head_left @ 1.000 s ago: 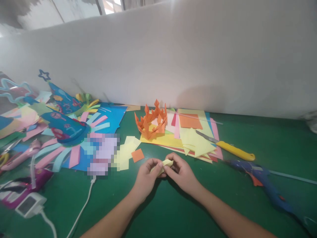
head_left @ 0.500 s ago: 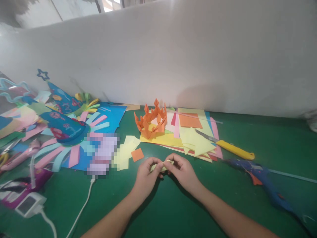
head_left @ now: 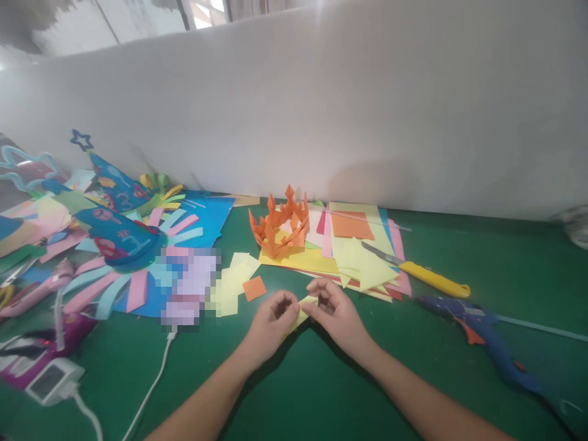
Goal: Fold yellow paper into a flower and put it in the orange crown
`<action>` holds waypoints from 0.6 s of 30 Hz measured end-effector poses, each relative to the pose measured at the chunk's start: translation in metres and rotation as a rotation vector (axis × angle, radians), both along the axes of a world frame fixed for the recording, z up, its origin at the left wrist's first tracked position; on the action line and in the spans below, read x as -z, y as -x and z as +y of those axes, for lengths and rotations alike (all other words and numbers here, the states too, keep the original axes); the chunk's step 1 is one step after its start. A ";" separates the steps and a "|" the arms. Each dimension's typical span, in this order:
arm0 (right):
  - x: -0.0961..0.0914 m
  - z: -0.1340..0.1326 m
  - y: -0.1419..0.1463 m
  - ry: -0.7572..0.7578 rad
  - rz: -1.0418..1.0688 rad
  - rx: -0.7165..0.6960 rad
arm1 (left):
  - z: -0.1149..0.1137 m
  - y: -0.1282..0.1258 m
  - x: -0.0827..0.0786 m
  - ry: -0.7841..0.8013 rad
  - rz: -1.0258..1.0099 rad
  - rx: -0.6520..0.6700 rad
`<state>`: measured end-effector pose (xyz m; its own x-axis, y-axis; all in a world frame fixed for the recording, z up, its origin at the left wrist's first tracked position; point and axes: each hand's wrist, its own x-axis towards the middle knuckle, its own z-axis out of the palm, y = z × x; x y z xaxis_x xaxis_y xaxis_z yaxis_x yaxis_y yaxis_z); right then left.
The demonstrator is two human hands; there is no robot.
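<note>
Count at the bench point(head_left: 294, 398): two hands point(head_left: 339, 320), one folded pale-yellow paper point(head_left: 309, 302), one orange paper crown point(head_left: 274, 242), two blue cone hats point(head_left: 114, 231). Also logged: two flat orange papers point(head_left: 351, 225), one yellow-handled knife point(head_left: 434, 278), one blue glue gun point(head_left: 496, 340). Stacked coloured sheets point(head_left: 379, 269) overlap and cannot be counted

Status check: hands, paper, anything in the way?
Left hand holding yellow paper; right hand touching it. Paper partly hidden. Orange square nearby, not in the way.

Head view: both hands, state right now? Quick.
Left hand: closed, holding the folded pale-yellow paper with thumb and fingers.
Right hand: holding the same paper's other end, thumb against it; exact finger contact can't be told.
</note>
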<state>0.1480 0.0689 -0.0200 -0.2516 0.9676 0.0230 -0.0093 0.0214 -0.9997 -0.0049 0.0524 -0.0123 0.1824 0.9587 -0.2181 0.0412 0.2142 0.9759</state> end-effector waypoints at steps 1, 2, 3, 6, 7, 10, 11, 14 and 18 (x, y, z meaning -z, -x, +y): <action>0.001 0.000 0.000 -0.025 0.012 0.018 | 0.000 -0.001 0.001 -0.008 -0.020 -0.024; 0.001 0.000 0.000 -0.053 0.008 0.026 | 0.000 -0.002 0.002 -0.014 -0.040 -0.045; 0.002 0.000 0.000 -0.083 -0.004 0.027 | 0.000 -0.002 0.003 -0.017 -0.053 -0.058; 0.004 0.001 0.000 -0.167 -0.047 0.009 | 0.000 -0.003 0.005 -0.033 -0.049 -0.065; 0.004 0.001 -0.001 -0.193 -0.061 0.005 | 0.000 -0.003 0.005 -0.043 -0.040 -0.064; 0.006 0.000 -0.002 -0.269 -0.122 0.002 | -0.001 -0.003 0.005 -0.055 -0.025 -0.067; 0.006 -0.001 -0.003 -0.305 -0.153 0.008 | -0.001 -0.003 0.006 -0.056 -0.021 -0.068; 0.006 -0.002 -0.004 -0.437 -0.258 0.032 | -0.002 -0.003 0.006 -0.054 -0.006 -0.069; 0.004 -0.003 -0.004 -0.540 -0.335 0.040 | -0.004 -0.005 0.006 -0.029 -0.013 -0.069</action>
<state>0.1522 0.0657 -0.0243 -0.2938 0.8505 0.4362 0.3136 0.5169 -0.7966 -0.0004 0.0487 -0.0187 0.1186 0.9750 -0.1879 0.0148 0.1874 0.9822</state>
